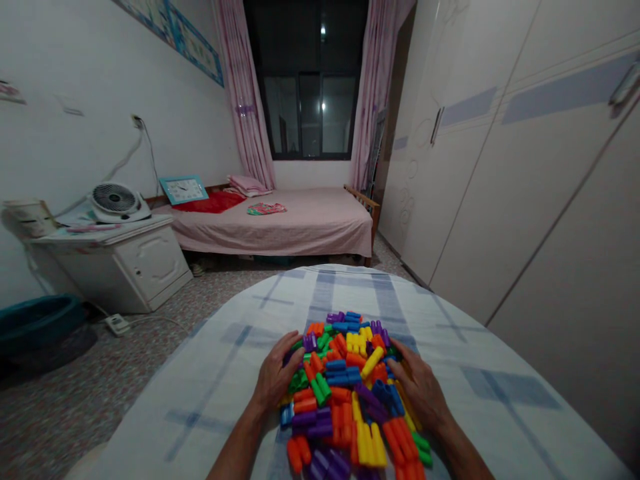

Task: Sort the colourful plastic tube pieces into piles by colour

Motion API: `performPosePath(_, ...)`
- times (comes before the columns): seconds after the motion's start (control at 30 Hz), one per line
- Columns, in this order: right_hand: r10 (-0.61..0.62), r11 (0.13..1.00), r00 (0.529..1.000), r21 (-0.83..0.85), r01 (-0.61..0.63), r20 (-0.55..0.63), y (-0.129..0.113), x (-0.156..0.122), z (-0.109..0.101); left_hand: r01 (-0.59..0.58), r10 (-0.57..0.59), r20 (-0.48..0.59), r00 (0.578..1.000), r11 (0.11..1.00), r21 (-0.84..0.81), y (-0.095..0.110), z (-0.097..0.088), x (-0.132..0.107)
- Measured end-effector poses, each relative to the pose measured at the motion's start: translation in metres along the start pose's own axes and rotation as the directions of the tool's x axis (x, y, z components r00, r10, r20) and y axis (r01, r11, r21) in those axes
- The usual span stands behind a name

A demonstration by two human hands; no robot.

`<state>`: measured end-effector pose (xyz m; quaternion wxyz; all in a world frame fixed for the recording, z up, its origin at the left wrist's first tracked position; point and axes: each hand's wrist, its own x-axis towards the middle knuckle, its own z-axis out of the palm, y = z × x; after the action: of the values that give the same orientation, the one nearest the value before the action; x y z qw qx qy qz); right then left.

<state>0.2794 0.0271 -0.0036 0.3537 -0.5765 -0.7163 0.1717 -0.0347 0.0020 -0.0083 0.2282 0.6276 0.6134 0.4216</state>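
Nearest: a loose heap of plastic blocks point(342, 417), tube-shaped and mostly joined in pairs or short rows, in orange, purple, yellow, blue and green; its near end reaches the bottom of the view. Left hand point(277, 375) against the heap's left flank, right hand point(419, 383) against its right, both cupped inward, forearms coming in from below. Grip: thumb and fingers apart on each hand, touching the outer blocks; some fingertips hidden among the pieces. Heap lies between the hands and runs a little beyond them, purple and blue pieces at its far end. Under it, a rounded surface point(210, 383) spread with white cloth, blue-grey checks. Beyond, left: dark teal bin point(43, 310) on speckled floor, then white cabinet point(150, 263) bearing a fan point(117, 201). Right: tall pale wardrobe point(480, 180). Farther: bed point(310, 217) with pink sheet, blue-framed clock point(183, 190) tilted at its left side. Farthest: dark window point(310, 113) between pink curtains point(245, 100).
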Motion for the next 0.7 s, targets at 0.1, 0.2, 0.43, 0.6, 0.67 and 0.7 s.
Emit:
performPosePath(0.1, -0.005, 1.000, 1.000, -0.008, 0.005, 0.011, -0.0004, -0.0002, -0.0008, 0.014, -0.014, -0.011, 1.000, 1.000, 0.007, 0.0000, 0.0008, 0.0005)
performPosePath(0.2, -0.013, 1.000, 0.999, -0.018, 0.013, 0.036, -0.0012, 0.0000, -0.0025, 0.026, -0.026, -0.020, 0.999, 1.000, 0.017, 0.0024, 0.0013, 0.0001)
performPosePath(0.43, -0.002, 0.998, 0.999, -0.056, 0.004, 0.033, 0.0028, -0.0004, -0.0001, 0.025, -0.023, -0.035, 0.999, 0.998, 0.058, 0.0060, 0.0016, -0.0006)
performPosePath(0.6, 0.012, 0.998, 0.999, -0.067, -0.009, 0.033, 0.0032, 0.0001, 0.0006, 0.036, -0.035, -0.040, 0.999, 0.998, 0.046, 0.0051, 0.0025, -0.0004)
performPosePath(0.67, 0.013, 0.997, 0.999, -0.074, -0.011, 0.035, 0.0028, 0.0006, 0.0002, 0.031, -0.029, -0.040, 0.999, 0.999, 0.039, 0.0046, 0.0028, -0.0006)
performPosePath(0.7, 0.013, 0.997, 0.999, -0.078, -0.011, 0.034, 0.0029, 0.0007, 0.0002, 0.027, -0.025, -0.039, 0.999, 0.999, 0.039, 0.0042, 0.0029, -0.0006)
